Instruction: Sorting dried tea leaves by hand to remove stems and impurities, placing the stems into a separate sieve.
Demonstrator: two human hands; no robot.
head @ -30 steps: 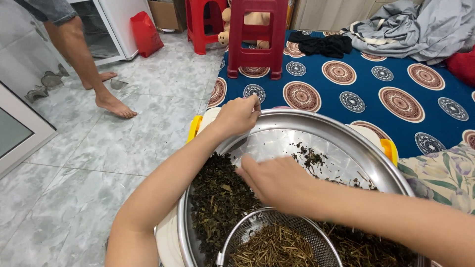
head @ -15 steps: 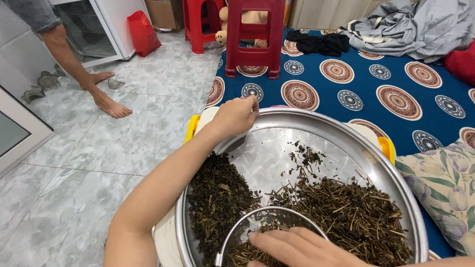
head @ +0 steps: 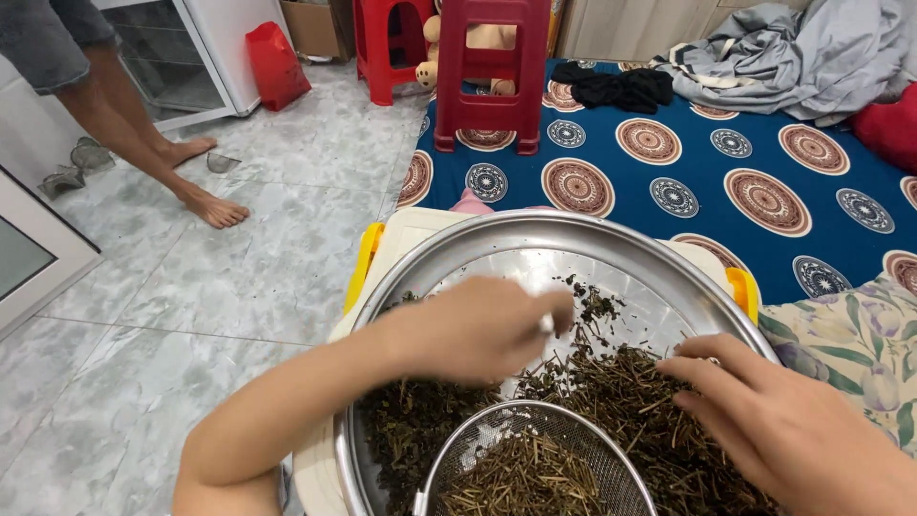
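A wide steel basin (head: 573, 225) sits in front of me and holds dried plant matter. Dark crumbled leaves (head: 406, 440) lie at its left. A pile of brown stems (head: 626, 397) lies at its right. A round wire sieve (head: 583, 438) with stems in it rests at the near side. My left hand (head: 473, 330) hovers over the middle of the basin with its fingers curled shut; anything inside them is hidden. My right hand (head: 778, 425) lies flat on the stem pile, fingers slightly apart and holding nothing.
The basin rests on a white box with yellow latches (head: 365, 263). A blue patterned mat (head: 764, 162) lies behind, with red plastic stools (head: 487, 67) and grey cloth (head: 802, 57). Another person stands barefoot (head: 205, 203) on the tiled floor at the left. A floral cushion (head: 860, 344) is at the right.
My left hand has come off the basin's far rim to its middle. My right hand has moved from the sieve to the right, onto the stem pile.
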